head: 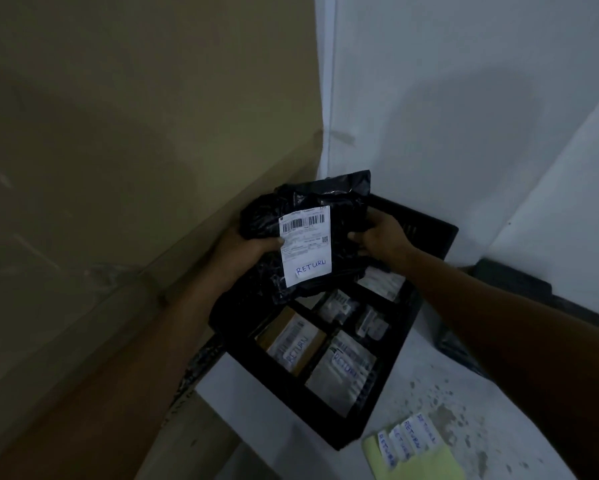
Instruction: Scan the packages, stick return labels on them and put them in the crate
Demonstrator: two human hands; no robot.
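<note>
I hold a black plastic mailer package above the black crate. Its white shipping label carries a barcode and a handwritten "RETURN" strip at the bottom. My left hand grips the package's left edge, thumb on the label. My right hand grips the right edge. Inside the crate lie several packages with RETURN labels, among them a brown box and a white mailer.
A yellow-green sheet with several spare RETURN labels lies on the white speckled floor to the right of the crate. A beige wall stands at left, a white wall behind. A dark object lies beyond my right forearm.
</note>
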